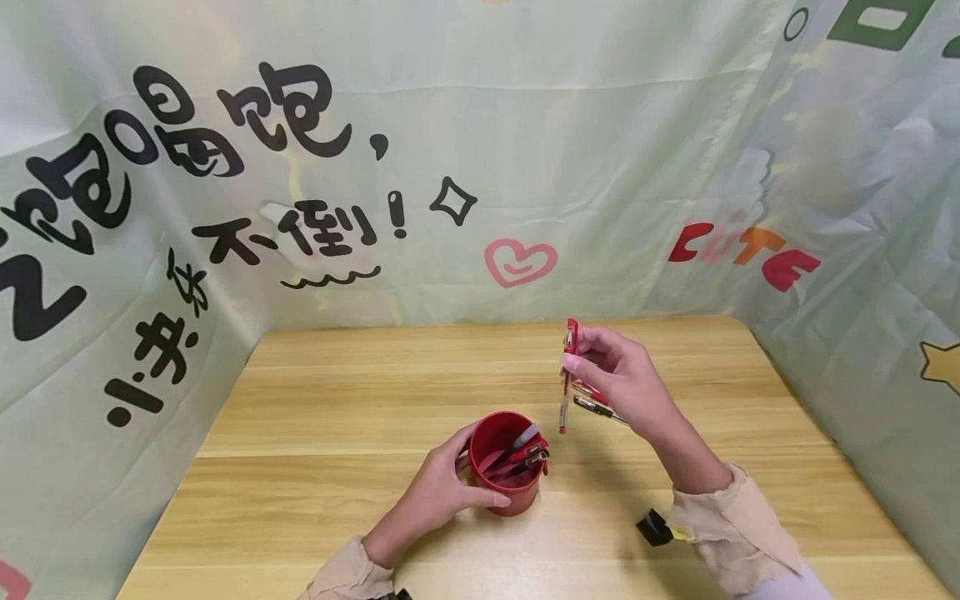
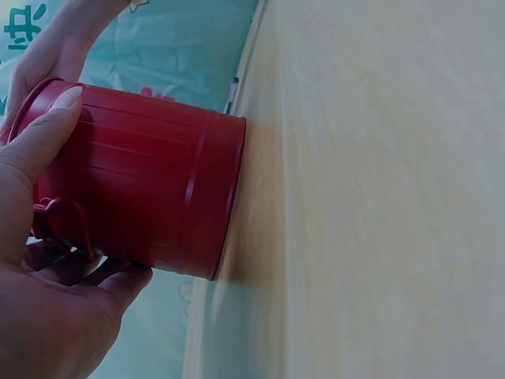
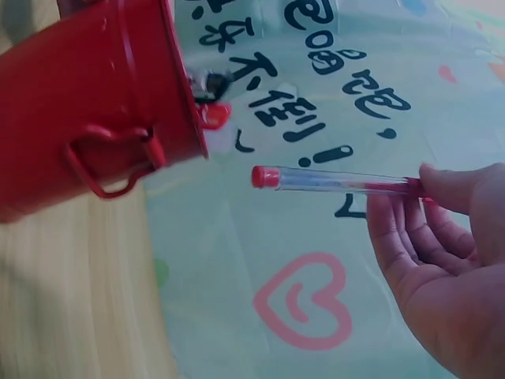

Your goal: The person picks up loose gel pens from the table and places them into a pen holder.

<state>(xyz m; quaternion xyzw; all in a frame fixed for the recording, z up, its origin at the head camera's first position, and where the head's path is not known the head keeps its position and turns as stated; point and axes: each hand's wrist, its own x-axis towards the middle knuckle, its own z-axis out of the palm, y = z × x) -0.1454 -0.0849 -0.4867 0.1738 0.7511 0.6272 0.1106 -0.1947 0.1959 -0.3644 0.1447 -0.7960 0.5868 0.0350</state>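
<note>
While pens [image 1: 516,446] lean inside red bucket [image 1: 523,501], red pen [image 3: 339,181] held outside

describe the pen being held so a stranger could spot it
At the table, a left hand holds a red bucket. To its right, the right hand pinches a clear pen with red ends. Unlike the bucket's pens, or the red pen and black pen on the table, it hangs in midair.
</note>
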